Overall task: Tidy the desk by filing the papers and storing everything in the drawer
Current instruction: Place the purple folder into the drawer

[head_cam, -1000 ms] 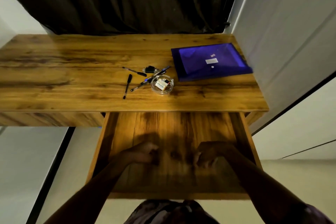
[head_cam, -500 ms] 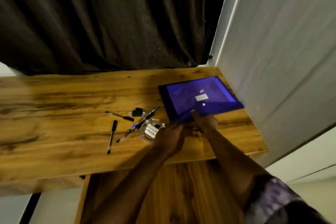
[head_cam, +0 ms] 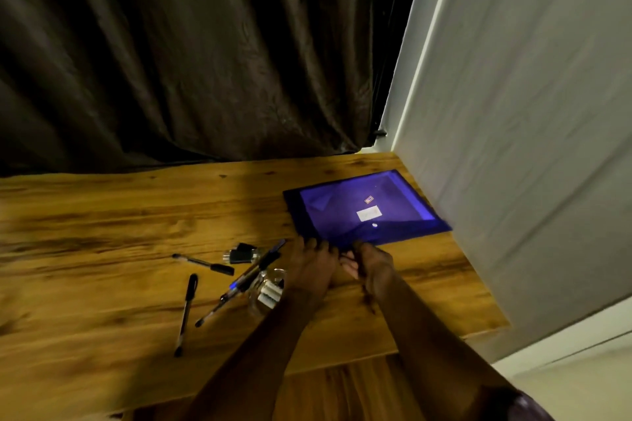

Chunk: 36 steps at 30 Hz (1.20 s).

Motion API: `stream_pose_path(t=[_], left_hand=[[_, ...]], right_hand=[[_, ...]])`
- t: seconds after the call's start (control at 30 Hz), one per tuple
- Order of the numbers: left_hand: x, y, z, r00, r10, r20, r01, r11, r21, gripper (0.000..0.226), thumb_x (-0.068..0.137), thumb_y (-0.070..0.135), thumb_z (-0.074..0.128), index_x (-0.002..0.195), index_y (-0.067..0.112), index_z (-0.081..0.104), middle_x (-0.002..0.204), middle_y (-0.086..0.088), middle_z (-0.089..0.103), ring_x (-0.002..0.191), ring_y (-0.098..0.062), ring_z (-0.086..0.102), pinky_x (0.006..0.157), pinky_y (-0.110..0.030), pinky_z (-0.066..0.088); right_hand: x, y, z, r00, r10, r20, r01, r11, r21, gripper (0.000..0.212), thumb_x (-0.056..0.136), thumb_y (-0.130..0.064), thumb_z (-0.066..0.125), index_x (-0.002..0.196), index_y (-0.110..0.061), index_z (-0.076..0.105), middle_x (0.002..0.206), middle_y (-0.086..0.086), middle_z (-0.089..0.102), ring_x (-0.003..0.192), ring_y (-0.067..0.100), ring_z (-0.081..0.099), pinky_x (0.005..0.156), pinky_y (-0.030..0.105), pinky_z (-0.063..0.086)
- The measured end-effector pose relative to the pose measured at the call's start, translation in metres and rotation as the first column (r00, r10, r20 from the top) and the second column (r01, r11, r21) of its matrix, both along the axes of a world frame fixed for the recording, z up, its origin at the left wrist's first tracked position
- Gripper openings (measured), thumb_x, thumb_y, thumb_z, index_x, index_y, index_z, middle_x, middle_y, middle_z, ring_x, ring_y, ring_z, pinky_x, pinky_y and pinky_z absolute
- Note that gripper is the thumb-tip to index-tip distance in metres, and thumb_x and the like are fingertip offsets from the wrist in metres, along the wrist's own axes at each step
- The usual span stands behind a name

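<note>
folder [head_cam: 369, 212]: flat on the desk [head_cam: 102, 232], far right corner
left hand [head_cam: 313, 263]: my straight fingertips touch its near edge
right hand [head_cam: 371, 261]: curled at that edge; I cannot tell its grip

Dim warm light, soft motion blur, wide-angle bending at edges.

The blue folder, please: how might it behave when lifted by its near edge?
Probably floppy and light: the blue folder looks thin, translucent plastic lying flat, so it may sag. Its glossy surface could slide on the smooth desk.
</note>
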<state>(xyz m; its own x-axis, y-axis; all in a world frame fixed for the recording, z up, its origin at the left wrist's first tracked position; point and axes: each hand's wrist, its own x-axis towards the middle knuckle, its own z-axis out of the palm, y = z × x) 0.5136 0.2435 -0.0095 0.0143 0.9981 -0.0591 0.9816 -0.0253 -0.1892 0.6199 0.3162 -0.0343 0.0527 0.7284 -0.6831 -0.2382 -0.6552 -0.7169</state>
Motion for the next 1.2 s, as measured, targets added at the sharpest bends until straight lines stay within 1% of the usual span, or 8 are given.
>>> stream_pose_path(t=[0.17, 0.33, 0.47, 0.53, 0.6, 0.73, 0.97, 1.2], left_hand=[[-0.007, 0.010, 0.040, 0.997, 0.003, 0.081, -0.013, 0.993, 0.120, 0.042, 0.089, 0.023, 0.056, 0.130, 0.020, 0.050, 0.136, -0.004, 0.054, 0.129, -0.030, 0.043, 0.116, -0.048, 0.020], [-0.014, -0.005, 0.049, 0.724, 0.101, 0.683, -0.414, 0.854, 0.314, 0.068, 0.086, 0.006, 0.054, 0.148, 0.026, 0.035, 0.146, -0.003, 0.048, 0.128, -0.028, 0.047, 0.107, -0.047, 0.040], [-0.025, -0.029, 0.059, -0.085, 0.022, 0.996, -0.740, 0.668, -0.078, 0.053, 0.090, -0.004, 0.050, 0.138, 0.019, 0.049, 0.127, -0.010, 0.061, 0.100, -0.028, 0.064, 0.073, -0.034, 0.053], [-0.034, -0.041, 0.066, -0.589, -0.037, 0.807, -0.604, 0.684, -0.409, 0.037, 0.099, 0.004, 0.041, 0.134, 0.011, 0.050, 0.132, -0.014, 0.058, 0.110, -0.035, 0.063, 0.087, -0.039, 0.051], [-0.044, -0.059, 0.069, -0.823, -0.004, 0.568, -0.382, 0.745, -0.547, 0.041, 0.104, 0.029, 0.036, 0.138, 0.008, 0.046, 0.133, -0.016, 0.058, 0.113, -0.038, 0.062, 0.096, -0.047, 0.048], [-0.052, -0.106, 0.069, -0.910, -0.017, 0.415, -0.253, 0.814, -0.523, 0.061, 0.095, 0.061, 0.036, 0.126, 0.013, 0.059, 0.123, -0.020, 0.067, 0.109, -0.040, 0.066, 0.095, -0.054, 0.049], [-0.030, -0.177, 0.091, -0.746, 0.177, 0.643, -0.217, 0.847, -0.485, 0.030, 0.078, 0.031, 0.064, 0.088, 0.006, 0.078, 0.083, -0.015, 0.076, 0.066, -0.027, 0.074, 0.053, -0.033, 0.059], [0.017, -0.219, 0.056, -0.646, 0.426, 0.634, -0.043, 0.809, -0.587, 0.043, 0.083, 0.007, 0.066, 0.125, -0.001, 0.062, 0.118, -0.026, 0.067, 0.089, -0.035, 0.073, 0.069, -0.045, 0.062]], right_hand=[[-0.004, 0.012, 0.010, 0.896, -0.108, -0.431, 0.129, 0.992, 0.018, 0.016, 0.094, -0.008, 0.054, 0.078, -0.008, 0.055, 0.061, 0.008, 0.051, 0.048, 0.017, 0.054, 0.050, 0.030, 0.058], [0.005, 0.008, 0.048, 0.786, -0.096, -0.611, 0.225, 0.965, 0.138, 0.008, 0.092, -0.006, 0.058, 0.098, -0.008, 0.063, 0.081, 0.008, 0.072, 0.066, 0.016, 0.072, 0.052, 0.026, 0.058], [0.023, -0.010, 0.083, 0.702, -0.012, -0.712, 0.199, 0.963, 0.180, 0.009, 0.089, -0.004, 0.058, 0.096, -0.007, 0.064, 0.077, 0.006, 0.075, 0.067, 0.013, 0.074, 0.055, 0.024, 0.059], [0.031, -0.029, 0.096, 0.647, 0.099, -0.756, 0.154, 0.954, 0.257, 0.030, 0.070, 0.000, 0.076, 0.097, -0.006, 0.065, 0.086, 0.008, 0.075, 0.074, 0.013, 0.073, 0.059, 0.023, 0.060], [0.043, -0.050, 0.104, 0.600, 0.244, -0.761, 0.063, 0.935, 0.350, 0.059, 0.043, -0.003, 0.092, 0.096, -0.007, 0.065, 0.091, 0.008, 0.074, 0.077, 0.014, 0.073, 0.060, 0.024, 0.060], [0.068, -0.107, 0.121, 0.581, 0.429, -0.692, -0.147, 0.891, 0.430, 0.044, 0.045, -0.002, 0.081, 0.089, -0.002, 0.073, 0.088, 0.015, 0.075, 0.074, 0.026, 0.074, 0.061, 0.034, 0.061], [0.135, -0.176, 0.103, 0.704, 0.455, -0.546, -0.348, 0.890, 0.293, 0.055, 0.013, -0.004, 0.090, 0.064, 0.003, 0.074, 0.066, 0.019, 0.071, 0.056, 0.028, 0.071, 0.049, 0.028, 0.056], [0.208, -0.219, 0.091, 0.774, 0.399, -0.493, -0.292, 0.914, 0.282, 0.062, 0.006, -0.014, 0.097, 0.063, -0.004, 0.077, 0.066, 0.015, 0.073, 0.054, 0.025, 0.071, 0.045, 0.030, 0.056]])
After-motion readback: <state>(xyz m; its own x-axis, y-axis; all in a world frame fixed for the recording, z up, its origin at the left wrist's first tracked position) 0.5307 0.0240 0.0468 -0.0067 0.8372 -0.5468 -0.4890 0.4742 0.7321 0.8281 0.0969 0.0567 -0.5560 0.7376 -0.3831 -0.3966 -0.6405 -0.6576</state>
